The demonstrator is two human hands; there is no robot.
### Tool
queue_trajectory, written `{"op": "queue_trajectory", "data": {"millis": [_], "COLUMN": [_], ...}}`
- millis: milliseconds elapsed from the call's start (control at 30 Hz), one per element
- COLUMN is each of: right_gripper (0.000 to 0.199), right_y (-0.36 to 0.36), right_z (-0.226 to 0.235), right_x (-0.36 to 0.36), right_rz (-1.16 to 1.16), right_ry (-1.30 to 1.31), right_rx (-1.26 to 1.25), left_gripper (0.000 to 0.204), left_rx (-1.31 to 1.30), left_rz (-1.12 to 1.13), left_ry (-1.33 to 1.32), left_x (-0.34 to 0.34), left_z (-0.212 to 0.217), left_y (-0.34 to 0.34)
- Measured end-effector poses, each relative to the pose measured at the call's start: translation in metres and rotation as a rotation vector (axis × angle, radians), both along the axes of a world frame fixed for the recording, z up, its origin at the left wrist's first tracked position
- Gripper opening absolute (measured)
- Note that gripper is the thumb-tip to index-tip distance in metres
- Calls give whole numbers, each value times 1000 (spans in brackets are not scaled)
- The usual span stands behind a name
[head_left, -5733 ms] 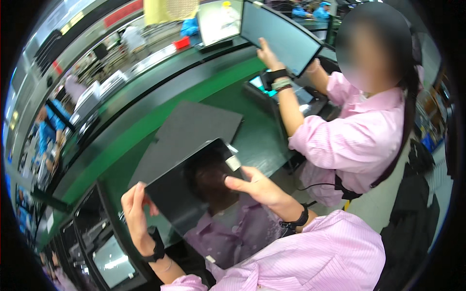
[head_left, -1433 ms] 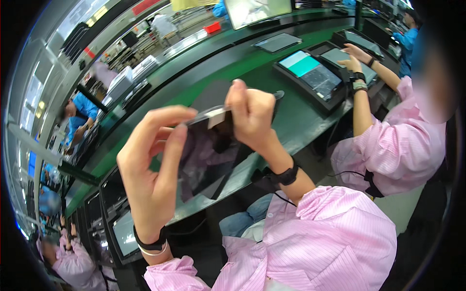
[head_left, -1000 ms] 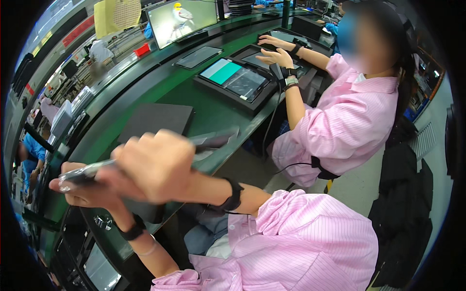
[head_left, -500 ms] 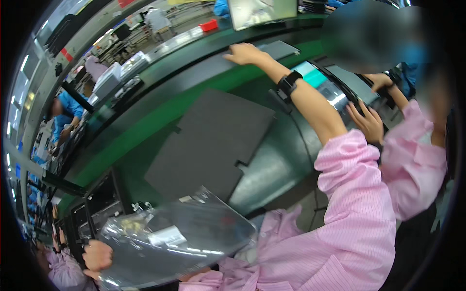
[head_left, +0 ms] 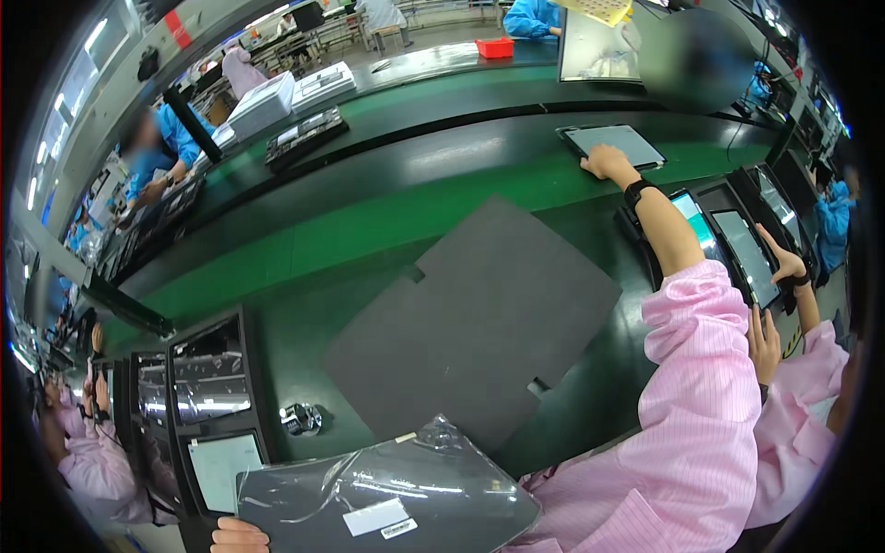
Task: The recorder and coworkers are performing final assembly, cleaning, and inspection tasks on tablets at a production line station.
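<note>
A worker in a pink smock reaches across a green worktop (head_left: pixel 387 235) at an electronics line, the right hand (head_left: pixel 606 161) stretched out with its fingers spread flat on the near edge of a grey tablet (head_left: pixel 613 145) that lies face up on the dark conveyor strip (head_left: pixel 442 166) at the far side; the hand rests on the device and does not close around it. The left hand (head_left: pixel 238 536) shows only as knuckles at the lower rim of the frame, curled around the bottom edge of a flat dark panel in a clear plastic bag (head_left: pixel 387 493); the bag is crinkled and glossy, with two small white labels on its face, and is held low, just in front of the worker's body. Between the two lies a large dark grey foam mat (head_left: pixel 479 318) with notched corners, spread flat on the worktop. To the left, black fixture trays (head_left: pixel 207 405) hold screen units, one showing a pale display. To the right, a co-worker's hands (head_left: pixel 784 267) rest on further screens set in a row of black holders (head_left: pixel 737 244).
</note>
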State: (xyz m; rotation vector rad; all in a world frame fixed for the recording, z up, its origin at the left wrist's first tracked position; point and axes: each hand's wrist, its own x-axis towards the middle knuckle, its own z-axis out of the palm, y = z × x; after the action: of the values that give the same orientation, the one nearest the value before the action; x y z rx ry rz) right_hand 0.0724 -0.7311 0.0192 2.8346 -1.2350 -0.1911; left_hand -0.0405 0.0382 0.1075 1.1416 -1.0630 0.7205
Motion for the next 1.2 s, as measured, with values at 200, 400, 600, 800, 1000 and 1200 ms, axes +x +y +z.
{"op": "queue_trajectory", "data": {"millis": [200, 400, 600, 800, 1000, 1200], "right_gripper": [25, 17, 16, 52, 32, 46], "right_y": [50, 64, 180, 228, 233, 224], "right_z": [25, 57, 95, 95, 69, 47], "right_x": [-8, -45, -86, -145, -201, -208], "right_rz": [-6, 227, 736, 1299, 1506, 1398], "right_ry": [-121, -318, -501, -754, -649, -205], "right_rx": [-403, -406, -400, -649, -591, -439], "left_gripper": [53, 57, 60, 35, 52, 49], "left_rx": [-30, 51, -71, 132, -92, -48], "left_rz": [136, 20, -194, -422, -213, -297], "left_ry": [-39, -131, -86, -89, -21, -33], "left_x": [-18, -21, -22, -1, -28, -19], "left_z": [1, -11, -18, -14, -13, -20], "left_y": [-6, 31, 48, 58, 31, 31]}}
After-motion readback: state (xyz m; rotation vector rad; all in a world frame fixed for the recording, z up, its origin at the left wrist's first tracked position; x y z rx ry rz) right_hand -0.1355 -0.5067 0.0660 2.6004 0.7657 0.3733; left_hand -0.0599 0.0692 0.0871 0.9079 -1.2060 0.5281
